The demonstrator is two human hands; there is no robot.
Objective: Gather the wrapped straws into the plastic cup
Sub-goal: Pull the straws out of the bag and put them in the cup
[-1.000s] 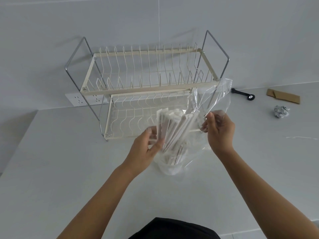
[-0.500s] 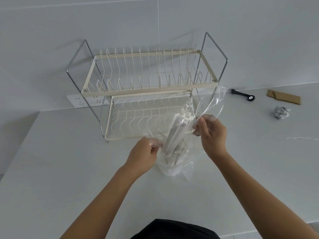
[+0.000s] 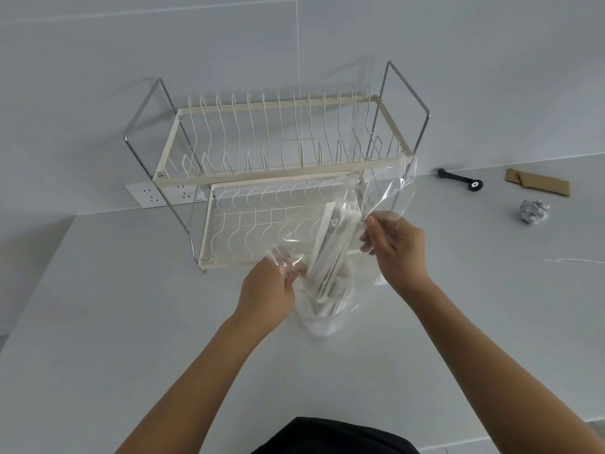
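Observation:
A bundle of white paper-wrapped straws (image 3: 330, 253) stands tilted inside a clear plastic cup (image 3: 322, 317) on the white counter. A clear plastic bag (image 3: 386, 198) is draped around the straws and the cup. My left hand (image 3: 266, 290) pinches the bag's left edge beside the straws. My right hand (image 3: 394, 247) pinches the bag's upper right edge, a little higher. The cup's walls are hard to tell from the bag film.
A cream two-tier wire dish rack (image 3: 281, 172) stands right behind the cup, against the wall. At the far right of the counter lie a black tool (image 3: 461, 180), a piece of cardboard (image 3: 537, 186) and a crumpled foil ball (image 3: 534, 211). A wall socket (image 3: 160, 196) sits left of the rack.
My left hand let go of the straws and took the bag's left edge. The fanned straws drew into a tighter bundle, and both hands pulled the bag around them.

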